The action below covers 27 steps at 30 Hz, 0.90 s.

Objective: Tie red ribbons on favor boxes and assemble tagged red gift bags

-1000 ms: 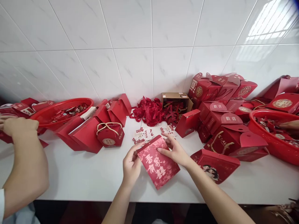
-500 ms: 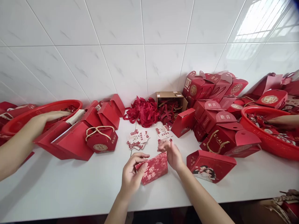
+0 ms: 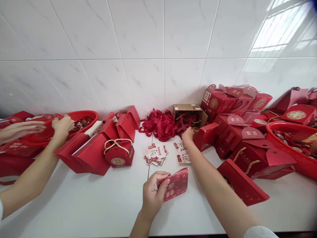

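Observation:
Near the table's front, my left hand (image 3: 155,191) grips a flat red printed packet (image 3: 176,185) between thumb and fingers. My right hand (image 3: 188,135) is stretched forward to the opening of a brown cardboard box (image 3: 189,107) that holds dark red ribbon pieces (image 3: 184,122); its fingertips are hidden. Red-and-white printed cards (image 3: 182,147) lie just below that hand, and another pile of cards (image 3: 156,153) is to their left. A heap of red ribbons (image 3: 159,125) sits left of the cardboard box.
Red boxes, one with a rope handle (image 3: 119,155), stand at left. Stacked red boxes (image 3: 232,127) and a tilted red box (image 3: 244,183) are at right. Red baskets (image 3: 95,115) (image 3: 284,152) flank them. Other people's hands are at the left basket.
My right hand has left the packet's side and reached forward to the cardboard box. The view has shifted. At left, another person's hand has lifted from the basket's contents and a further hand has appeared.

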{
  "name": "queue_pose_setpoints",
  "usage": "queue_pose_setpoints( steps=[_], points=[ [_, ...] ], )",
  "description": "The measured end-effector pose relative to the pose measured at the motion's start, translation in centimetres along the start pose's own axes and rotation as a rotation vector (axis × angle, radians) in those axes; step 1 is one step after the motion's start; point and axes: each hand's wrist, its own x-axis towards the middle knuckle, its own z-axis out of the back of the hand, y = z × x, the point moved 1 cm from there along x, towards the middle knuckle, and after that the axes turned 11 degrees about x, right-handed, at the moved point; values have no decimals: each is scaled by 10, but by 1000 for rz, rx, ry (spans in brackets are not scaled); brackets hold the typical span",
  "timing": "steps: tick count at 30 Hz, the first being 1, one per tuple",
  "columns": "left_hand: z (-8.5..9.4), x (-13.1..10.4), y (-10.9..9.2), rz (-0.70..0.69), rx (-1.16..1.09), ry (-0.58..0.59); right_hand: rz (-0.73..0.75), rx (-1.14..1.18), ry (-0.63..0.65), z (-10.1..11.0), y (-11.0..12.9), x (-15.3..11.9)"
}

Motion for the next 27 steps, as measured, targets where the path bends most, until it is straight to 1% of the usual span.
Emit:
queue_pose_setpoints(
  steps=[4, 6, 8, 11, 13, 15, 16, 18, 20, 22, 24, 27],
  points=[
    [-4, 4, 0, 14, -23, 19, -17, 23, 77, 8, 5, -6],
    [-4, 7, 0, 21, -31, 30, 29, 67, 124, 16, 13, -16],
    [-3, 10, -2, 31, -33, 42, 107, 132, 154, 27, 23, -31],
    [3, 14, -7, 21, -42, 63, 263, 280, 148, 51, 38, -62],
    [10, 17, -10, -19, -66, 92, 364, 401, 142, 71, 45, -86],
    [18, 21, -14, -75, -107, 97, 447, 512, 171, 93, 51, -109],
    [22, 24, -18, -97, -131, 75, 481, 556, 197, 104, 53, -120],
    [29, 30, -28, -112, -163, -10, 541, 619, 258, 125, 56, -142],
    [31, 37, -44, -116, -125, -71, 600, 700, 347, 143, 59, -162],
    [29, 42, -65, -157, -43, -47, 632, 806, 448, 155, 61, -181],
    [24, 43, -84, -241, 8, 18, 589, 911, 517, 161, 63, -195],
    [16, 36, -104, -335, 1, 78, 396, 1056, 511, 165, 62, -209]
  ],
)
